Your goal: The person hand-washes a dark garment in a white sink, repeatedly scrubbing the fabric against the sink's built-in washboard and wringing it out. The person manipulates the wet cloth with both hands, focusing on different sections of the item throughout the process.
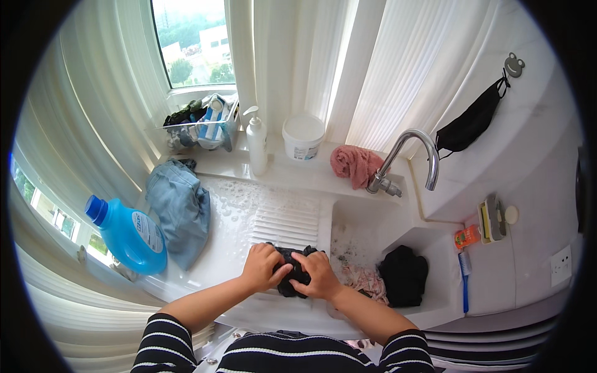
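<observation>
My left hand point(262, 266) and my right hand point(318, 275) both grip a small dark wet garment point(293, 268), bunched between them on the lower part of the ribbed white washboard point(286, 222). The two hands press together over the cloth, and soap suds lie on the board above them. Just right of my right hand, the sink basin point(435, 248) holds a pinkish patterned cloth point(365, 281) and a black garment point(404, 273).
A blue detergent bottle point(127, 235) lies at the left beside a denim garment point(180, 208). A white pump bottle point(256, 142), a white tub point(303, 137), a pink towel point(354, 165) and a curved steel tap point(410, 158) line the back ledge. Brushes and soap point(491, 217) sit on the right.
</observation>
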Available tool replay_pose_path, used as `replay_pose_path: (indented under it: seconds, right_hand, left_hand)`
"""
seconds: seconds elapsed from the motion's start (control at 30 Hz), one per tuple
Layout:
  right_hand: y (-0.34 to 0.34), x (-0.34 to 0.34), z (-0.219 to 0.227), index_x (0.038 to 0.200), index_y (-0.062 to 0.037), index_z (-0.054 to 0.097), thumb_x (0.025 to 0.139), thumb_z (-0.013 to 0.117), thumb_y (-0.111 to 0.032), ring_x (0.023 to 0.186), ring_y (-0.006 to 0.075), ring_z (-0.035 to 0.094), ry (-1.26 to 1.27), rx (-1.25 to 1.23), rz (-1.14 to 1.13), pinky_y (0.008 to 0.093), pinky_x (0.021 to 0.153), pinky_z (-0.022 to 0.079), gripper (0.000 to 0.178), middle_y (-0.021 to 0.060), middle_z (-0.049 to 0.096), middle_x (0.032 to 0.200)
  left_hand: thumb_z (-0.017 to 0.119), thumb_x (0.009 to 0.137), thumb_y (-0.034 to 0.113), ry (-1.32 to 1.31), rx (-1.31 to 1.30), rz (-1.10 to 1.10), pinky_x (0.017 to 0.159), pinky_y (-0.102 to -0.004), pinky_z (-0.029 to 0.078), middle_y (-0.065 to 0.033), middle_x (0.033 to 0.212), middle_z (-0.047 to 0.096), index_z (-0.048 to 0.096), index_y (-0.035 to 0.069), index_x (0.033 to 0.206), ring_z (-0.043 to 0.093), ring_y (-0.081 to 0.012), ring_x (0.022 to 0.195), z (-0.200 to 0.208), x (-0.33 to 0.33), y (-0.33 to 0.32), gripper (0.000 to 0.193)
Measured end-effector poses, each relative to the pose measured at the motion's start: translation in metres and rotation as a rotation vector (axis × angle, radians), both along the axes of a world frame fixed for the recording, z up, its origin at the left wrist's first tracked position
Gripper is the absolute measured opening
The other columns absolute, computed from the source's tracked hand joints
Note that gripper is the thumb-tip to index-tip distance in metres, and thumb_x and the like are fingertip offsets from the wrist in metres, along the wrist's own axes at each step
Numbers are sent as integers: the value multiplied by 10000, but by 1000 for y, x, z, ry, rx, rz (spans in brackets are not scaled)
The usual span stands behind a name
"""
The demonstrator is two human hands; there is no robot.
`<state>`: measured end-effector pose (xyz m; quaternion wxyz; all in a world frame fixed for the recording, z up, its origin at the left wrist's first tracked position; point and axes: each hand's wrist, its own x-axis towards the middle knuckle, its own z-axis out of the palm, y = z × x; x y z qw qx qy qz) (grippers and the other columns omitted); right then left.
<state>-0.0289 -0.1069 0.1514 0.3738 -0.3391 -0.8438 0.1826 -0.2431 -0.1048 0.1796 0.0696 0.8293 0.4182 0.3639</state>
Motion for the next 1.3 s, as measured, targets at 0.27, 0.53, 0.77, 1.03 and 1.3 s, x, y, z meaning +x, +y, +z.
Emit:
replay_pose_path:
  seconds: [0.27,0.53,0.77,1.03,1.3]
  right_hand:
    - [79,-37,-1,1103,-80,623,664,788,-272,1226,405,472,-220,-245,-561,502,998,399,507,209,440,1419]
    - [-10,11,0,789,-106,544,586,830,-182,1123,318,538,32,95,248,483,947,416,359,110,572,1146]
    - [76,-33,-23,1035,-94,600,685,774,-389,1191,358,495,-128,-44,-544,523,985,392,489,164,540,1219]
    - [0,9,17,886,-76,575,617,844,-274,1242,416,462,18,8,87,514,1039,398,429,193,467,1367]
    - [73,-22,-16,1120,-72,569,630,815,-314,1220,378,480,-112,-158,-395,464,1036,373,600,191,531,1282]
  left_hand:
    - [696,836,364,-27,-108,411,819,-465,451,-167,976,641,622,59,1043,587,-358,949,-23,25,71,376]
    - [732,793,415,135,19,-164,834,-455,413,-82,842,575,596,93,776,555,-310,874,-2,-1,-16,350]
    - [712,818,439,-35,-255,401,810,-485,444,-136,929,629,622,50,841,573,-359,943,-17,26,75,400]
    - [796,736,455,-8,-120,-48,884,-488,448,-216,1144,562,622,47,821,565,-396,1023,-10,-12,-7,452]
    - [695,832,420,8,-223,313,829,-461,428,-117,933,616,626,56,900,557,-343,935,-24,9,67,377]
